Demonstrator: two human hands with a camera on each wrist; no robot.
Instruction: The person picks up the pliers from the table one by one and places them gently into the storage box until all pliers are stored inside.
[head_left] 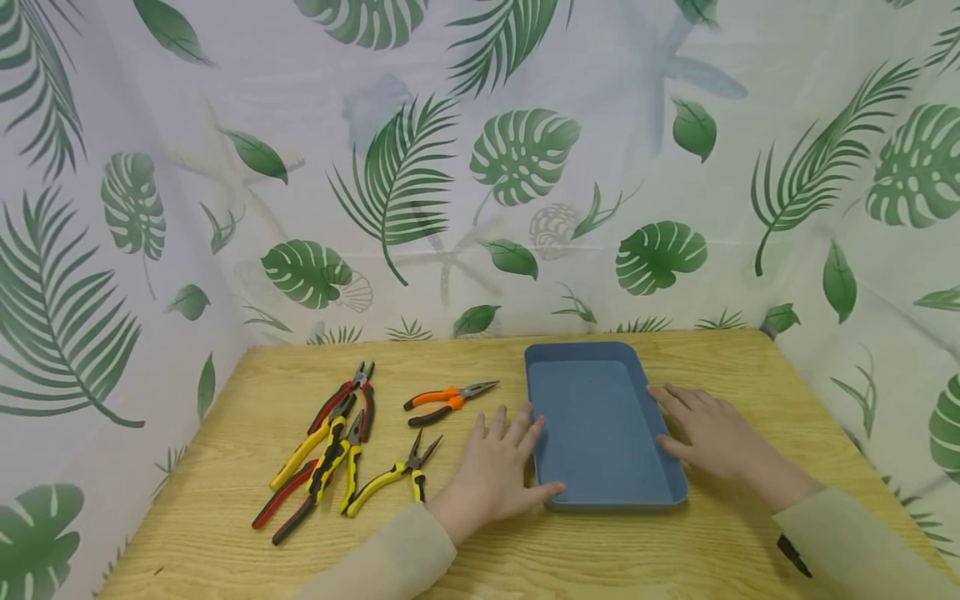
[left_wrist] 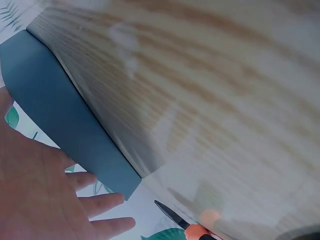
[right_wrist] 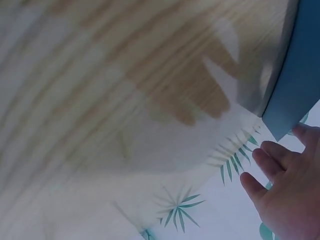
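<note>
A blue rectangular tray [head_left: 609,433] lies flat on the wooden table. My left hand [head_left: 497,475] is at its left side, fingers spread and fairly straight, with the thumb by the near left corner. On the opposite side, my right hand [head_left: 716,437] has its fingertips at the right rim, fingers relaxed. The left wrist view shows the left palm [left_wrist: 45,195] beside the tray's outer wall [left_wrist: 70,110]. In the right wrist view, the right hand's fingers [right_wrist: 269,162] are loosely bent near the tray's corner [right_wrist: 295,95].
Orange-and-black long-nose pliers [head_left: 453,402] lie left of the tray. Yellow-and-black long-nose pliers [head_left: 390,477] lie with jaws spread near the left forearm. Several red-and-black and yellow-and-black pliers [head_left: 330,454] overlap farther left. A leaf-patterned cloth [head_left: 525,275] hangs behind the table.
</note>
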